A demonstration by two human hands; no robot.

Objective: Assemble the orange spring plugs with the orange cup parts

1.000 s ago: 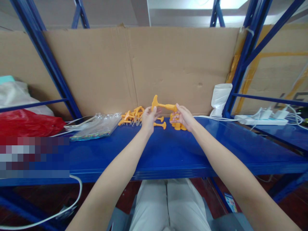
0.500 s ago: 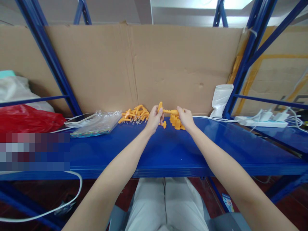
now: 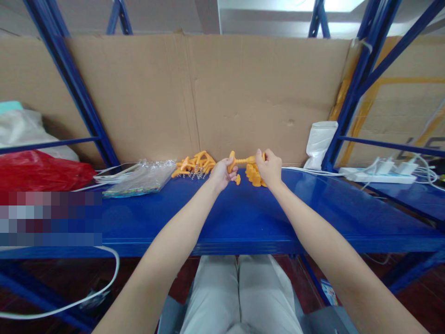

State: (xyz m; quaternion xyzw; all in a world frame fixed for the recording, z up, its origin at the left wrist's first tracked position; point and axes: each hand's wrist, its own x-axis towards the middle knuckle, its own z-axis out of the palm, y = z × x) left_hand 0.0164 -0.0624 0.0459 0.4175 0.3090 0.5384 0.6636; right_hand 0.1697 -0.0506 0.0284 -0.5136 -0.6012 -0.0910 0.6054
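Your left hand [image 3: 222,174] pinched the orange piece [image 3: 246,160] by one end, your right hand [image 3: 271,168] gripped the other; its long axis ran crosswise between them, orange parts [image 3: 254,176] nearer your right hand.

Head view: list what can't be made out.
All in the head view:
Held orange piece: part of its right end, hidden by the right hand.
Orange pile below: partly behind that hand.
Metal spirals: too small to count.
Red bag: cut off by the left edge.
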